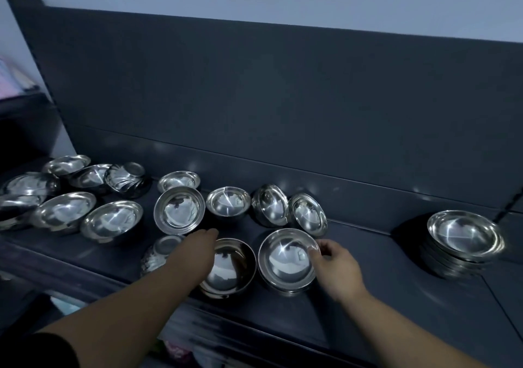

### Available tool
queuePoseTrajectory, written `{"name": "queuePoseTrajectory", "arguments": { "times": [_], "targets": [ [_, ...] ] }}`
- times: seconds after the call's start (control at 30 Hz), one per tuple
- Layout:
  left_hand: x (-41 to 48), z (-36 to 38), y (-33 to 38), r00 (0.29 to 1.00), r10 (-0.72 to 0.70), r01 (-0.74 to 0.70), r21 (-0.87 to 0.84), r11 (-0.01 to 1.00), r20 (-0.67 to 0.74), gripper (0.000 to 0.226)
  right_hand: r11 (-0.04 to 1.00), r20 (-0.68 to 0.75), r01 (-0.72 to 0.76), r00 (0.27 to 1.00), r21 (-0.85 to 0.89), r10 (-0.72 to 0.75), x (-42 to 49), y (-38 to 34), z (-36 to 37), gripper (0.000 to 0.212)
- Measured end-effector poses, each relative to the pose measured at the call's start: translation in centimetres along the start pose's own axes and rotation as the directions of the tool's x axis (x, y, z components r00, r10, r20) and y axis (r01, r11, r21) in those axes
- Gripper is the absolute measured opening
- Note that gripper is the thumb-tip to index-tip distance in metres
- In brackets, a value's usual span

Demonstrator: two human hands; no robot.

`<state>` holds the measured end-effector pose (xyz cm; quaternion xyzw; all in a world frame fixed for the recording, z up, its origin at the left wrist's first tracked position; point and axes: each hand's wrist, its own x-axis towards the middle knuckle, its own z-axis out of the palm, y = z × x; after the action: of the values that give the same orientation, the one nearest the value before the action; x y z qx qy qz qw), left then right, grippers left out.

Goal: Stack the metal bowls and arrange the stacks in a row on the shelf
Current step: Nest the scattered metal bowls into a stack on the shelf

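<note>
Both bare forearms reach in over the near edge of the dark shelf (396, 297). The right hand (336, 268) pinches the rim of the near right bowl (287, 258), thumb inside and fingers curled outside. The left hand (198, 250) lies across the left rim of the near left bowl (229, 268); it is blurred, so I cannot tell its grip. Both bowls are shiny, upright and empty. Behind them 5 middle bowls (228, 202) sit or lean. More left bowls (111, 217) crowd the far left, and 1 stack (464, 237) stands well apart at the right.
</note>
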<state>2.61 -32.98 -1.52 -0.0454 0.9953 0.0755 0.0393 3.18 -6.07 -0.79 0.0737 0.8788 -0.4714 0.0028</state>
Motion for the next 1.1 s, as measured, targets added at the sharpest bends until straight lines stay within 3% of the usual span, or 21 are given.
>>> {"name": "queuePoseTrajectory", "arguments": {
  "times": [0.17, 0.37, 0.47, 0.57, 0.73, 1.1],
  "targets": [
    [0.8, -0.5, -0.4, 0.998, -0.018, 0.014, -0.075, 0.997, -0.065, 0.036, 0.999, 0.026, -0.050, 0.998, 0.021, 0.049, 0.1, 1.0, 0.0, 0.016],
    [1.2, -4.3, 0.1, 0.965, -0.098, 0.025, -0.288, 0.957, -0.243, 0.022, 0.996, -0.001, -0.085, 0.996, 0.036, 0.085, 0.8, 1.4, -0.7, 0.012],
    [0.8, -6.4, 1.2, 0.944, -0.149, 0.006, -0.437, 0.899, -0.295, 0.019, 0.986, 0.052, -0.119, 0.992, 0.114, 0.113, 0.9, 1.4, -0.7, 0.012],
    [-0.4, -6.3, 3.8, 0.970, -0.112, -0.031, -0.573, 0.819, -0.214, 0.024, 0.956, 0.153, -0.182, 0.977, 0.229, 0.149, 0.8, 0.9, -0.4, 0.019],
    [-1.0, -3.2, 7.5, 0.992, -0.109, 0.050, -0.624, 0.780, -0.057, 0.023, 0.939, 0.125, -0.193, 0.979, 0.283, 0.164, 3.3, 2.1, -1.1, 0.033],
    [-1.7, -0.9, 7.9, 0.988, -0.153, 0.103, -0.598, 0.795, -0.033, 0.028, 0.783, 0.332, -0.432, 0.893, 0.448, 0.303, 6.4, 2.1, -1.2, 0.012]
  ]
}}
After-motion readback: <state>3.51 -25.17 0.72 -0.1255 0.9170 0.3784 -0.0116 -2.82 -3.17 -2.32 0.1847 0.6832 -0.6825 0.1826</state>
